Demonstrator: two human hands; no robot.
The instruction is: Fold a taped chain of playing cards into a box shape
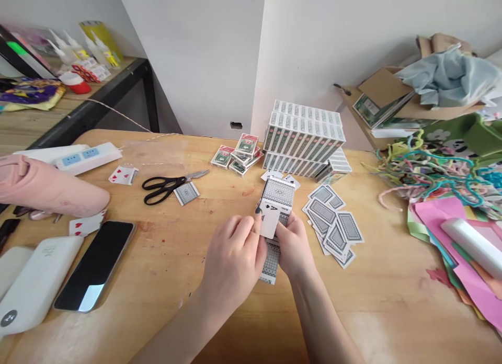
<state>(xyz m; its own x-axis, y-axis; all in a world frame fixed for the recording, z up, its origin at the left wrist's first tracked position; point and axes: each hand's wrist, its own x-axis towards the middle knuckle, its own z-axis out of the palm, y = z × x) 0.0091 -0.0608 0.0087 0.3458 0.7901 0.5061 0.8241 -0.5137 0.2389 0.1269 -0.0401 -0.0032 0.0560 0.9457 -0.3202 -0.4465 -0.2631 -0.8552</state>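
Note:
My left hand (234, 253) is closed, its thumb and fingers at the left edge of a white ace playing card (269, 224). Behind that ace is a box-like piece built from grey-patterned playing cards (279, 190), with a further patterned strip hanging below it. My right hand (295, 245) is wrapped round the piece's right side, its thumb against the ace's lower right. The fingers behind the cards are hidden. Loose face-down cards (333, 223) lie right of my right hand. Two face-up cards (291, 181) show partly behind the piece.
Black scissors (164, 186) rest partly on a card. Small card boxes (246, 145) and a tall stack of card packs (304, 134) stand at the back. A phone (96, 264) and white power bank (41, 280) lie left; yarn (439, 170) and coloured paper (463, 249) lie right.

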